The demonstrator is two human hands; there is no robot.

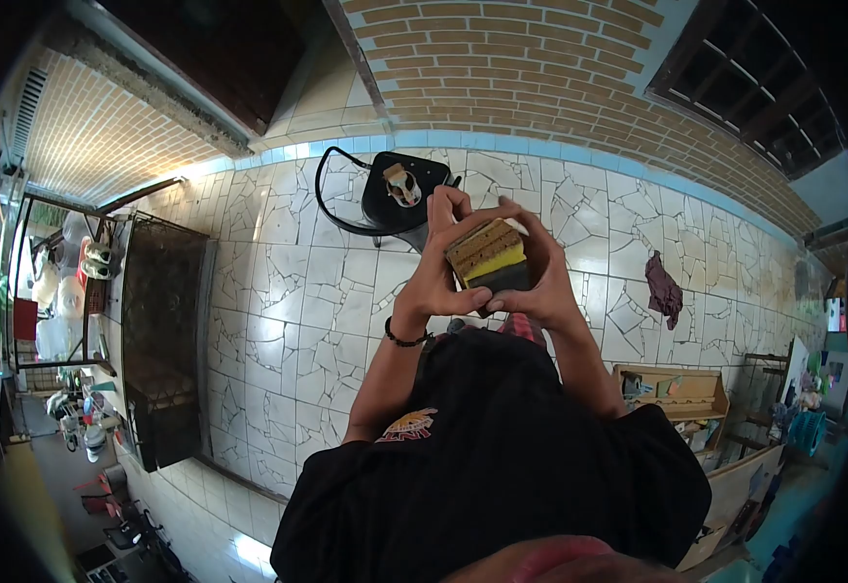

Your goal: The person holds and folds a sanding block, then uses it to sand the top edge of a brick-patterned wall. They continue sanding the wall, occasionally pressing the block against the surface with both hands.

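Between my two hands is a block with brown, yellow and dark grey bands (492, 257), held close in front of my chest; its exact kind I cannot make out. My left hand (426, 280) is closed around its left side, the thumb at the lower edge. Around the right side curls my right hand (552, 282), its thumb near the other one. Some fingers are hidden behind the block. Just beyond my hands stands a black chair (377, 206) with a curved tube back. A small white and brown item (403, 186) lies on its seat.
A dark red cloth (664, 290) lies on the cracked-tile floor (268, 389) at right. At left stands a dark counter (161, 321) beside a rack (54, 282) of kitchenware. A wooden shelf (676, 391) is at lower right. A brick wall (501, 73) runs along the far side.
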